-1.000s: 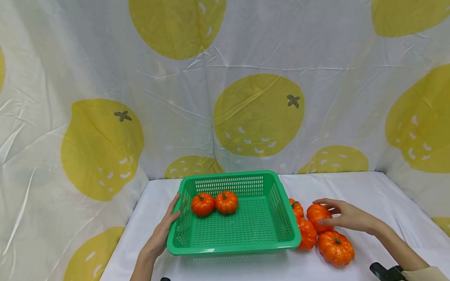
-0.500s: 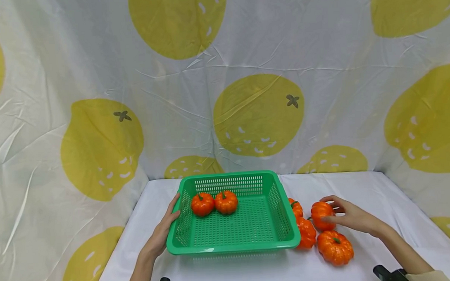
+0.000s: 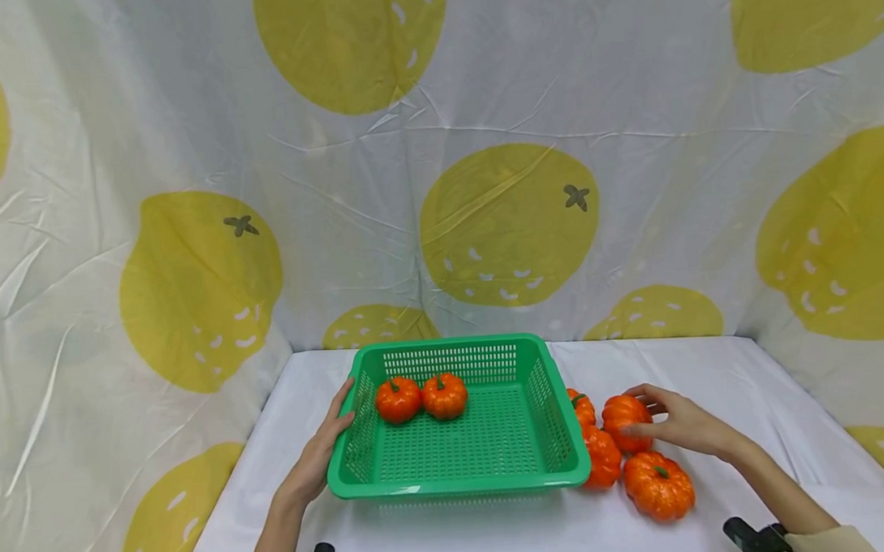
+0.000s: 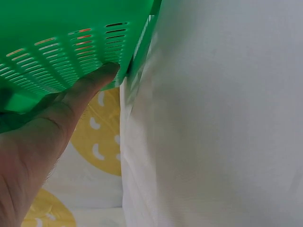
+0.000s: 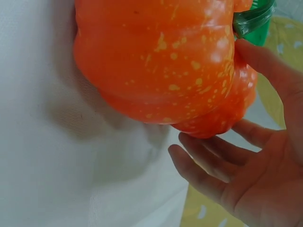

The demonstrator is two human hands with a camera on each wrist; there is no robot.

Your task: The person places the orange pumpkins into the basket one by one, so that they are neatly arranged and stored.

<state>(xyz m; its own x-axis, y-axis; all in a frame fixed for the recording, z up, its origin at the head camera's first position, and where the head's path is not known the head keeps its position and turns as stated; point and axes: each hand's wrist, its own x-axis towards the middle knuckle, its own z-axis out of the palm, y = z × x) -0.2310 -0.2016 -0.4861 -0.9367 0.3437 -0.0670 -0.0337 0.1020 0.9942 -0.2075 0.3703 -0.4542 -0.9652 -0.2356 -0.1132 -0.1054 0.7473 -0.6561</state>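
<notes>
A green plastic basket (image 3: 456, 458) holds two small orange pumpkins, one pumpkin (image 3: 398, 400) left of the other pumpkin (image 3: 444, 396). My left hand (image 3: 318, 452) rests against its left side, fingers reaching the rim; in the left wrist view a straight digit lies along the slotted wall (image 4: 57, 52). To the right of the basket my right hand (image 3: 679, 424) grips a pumpkin (image 3: 626, 420), thumb in front and fingers behind. In the right wrist view that pumpkin (image 5: 220, 117) shows between thumb and fingers, partly hidden by a larger yellow-speckled pumpkin (image 5: 156, 61).
Close to the gripped pumpkin sit a front pumpkin (image 3: 659, 486), another pumpkin (image 3: 602, 459) against the basket's right side, and a pumpkin (image 3: 582, 409) partly hidden by the rim. White cloth (image 3: 495, 534) covers the table; a lemon-print curtain (image 3: 353, 230) encloses back and sides.
The pumpkin in my right hand shifts slightly right and turns, then comes back left with the hand. My left hand and the basket stay in place.
</notes>
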